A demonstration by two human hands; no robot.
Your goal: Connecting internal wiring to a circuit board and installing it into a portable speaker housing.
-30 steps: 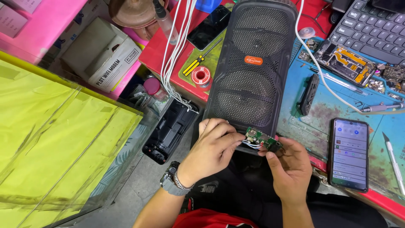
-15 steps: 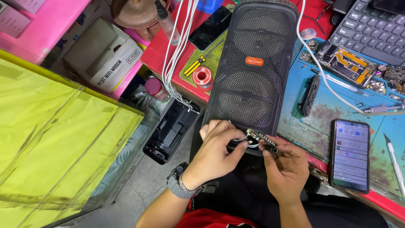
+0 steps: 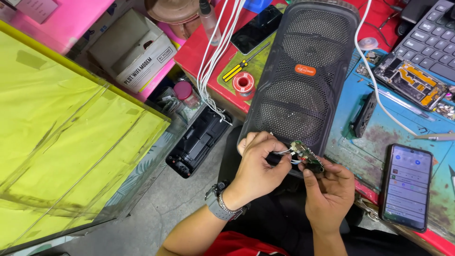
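A tall black speaker [image 3: 303,80] with a mesh grille lies on the workbench, its near end over my lap. At that end, my right hand [image 3: 329,192] pinches a small green circuit board [image 3: 307,155] with thin wires running off it. My left hand [image 3: 258,166], with a metal watch on the wrist, grips the wires just left of the board, fingers curled against the speaker's lower edge. What lies under my left fingers is hidden.
A phone with a lit screen [image 3: 406,186] lies on the blue mat [image 3: 374,137] at right, near an opened phone [image 3: 411,80] and a keyboard [image 3: 433,40]. A solder spool [image 3: 243,83], a yellow screwdriver [image 3: 239,66] and white cables [image 3: 213,52] lie left of the speaker. A yellow glass case [image 3: 71,142] stands left.
My left hand has slid from the speaker's edge closer to the board and now grips the wires. The board has tilted slightly in my right hand.
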